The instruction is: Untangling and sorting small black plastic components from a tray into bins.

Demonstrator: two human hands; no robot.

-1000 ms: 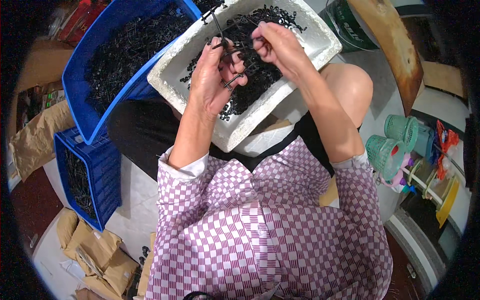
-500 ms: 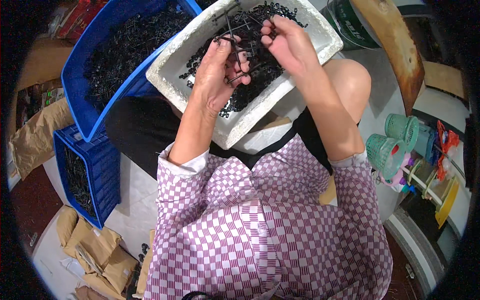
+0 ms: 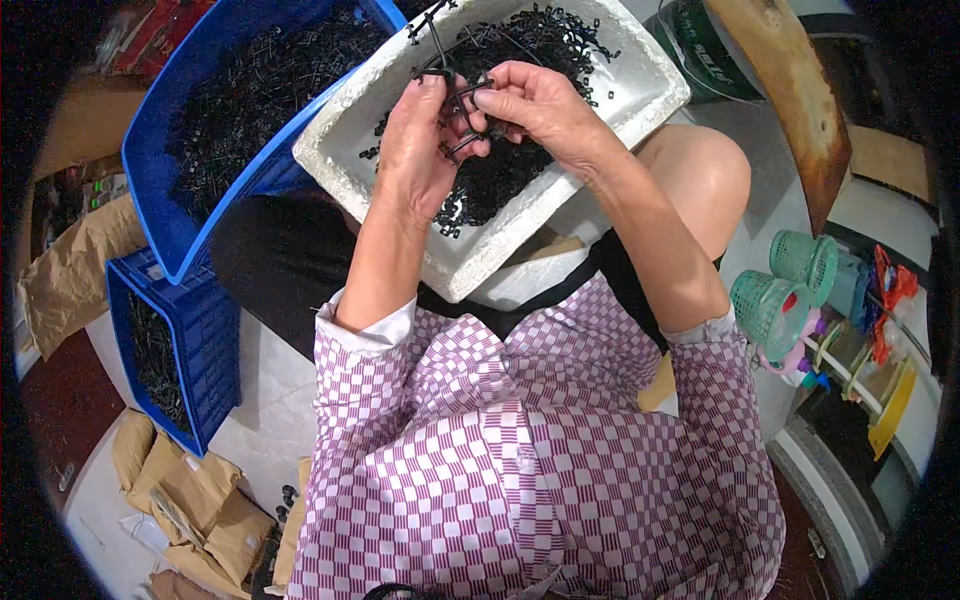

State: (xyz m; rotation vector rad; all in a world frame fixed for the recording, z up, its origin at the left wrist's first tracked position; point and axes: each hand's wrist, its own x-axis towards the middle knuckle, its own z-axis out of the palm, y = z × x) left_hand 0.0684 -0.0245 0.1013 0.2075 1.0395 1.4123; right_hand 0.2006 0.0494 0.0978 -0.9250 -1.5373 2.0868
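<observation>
My left hand (image 3: 415, 145) is closed around a thin black plastic sprue (image 3: 438, 38), a stem with short cross branches. The sprue's upper end sticks out above the fingers, toward the far edge of the box. My right hand (image 3: 548, 108) pinches one of the side branches with thumb and fingers, close beside the left fingers. What lies between the right fingertips is mostly hidden. Both hands are over a white foam box (image 3: 318, 150) that rests tilted by my lap. Many small black plastic pieces (image 3: 500, 190) lie heaped inside it.
On the left stands a large blue crate (image 3: 140, 165) full of black sprues, with a smaller blue crate (image 3: 215, 360) nearer me. Brown paper packages (image 3: 205, 520) lie at lower left. At right are green baskets (image 3: 770, 310), a dark green bucket (image 3: 695, 45) and a wooden board (image 3: 800, 100).
My right hand has moved left and slightly down, from apart to gripping the sprue's branch next to the left hand. The sprue has shifted a little left and up.
</observation>
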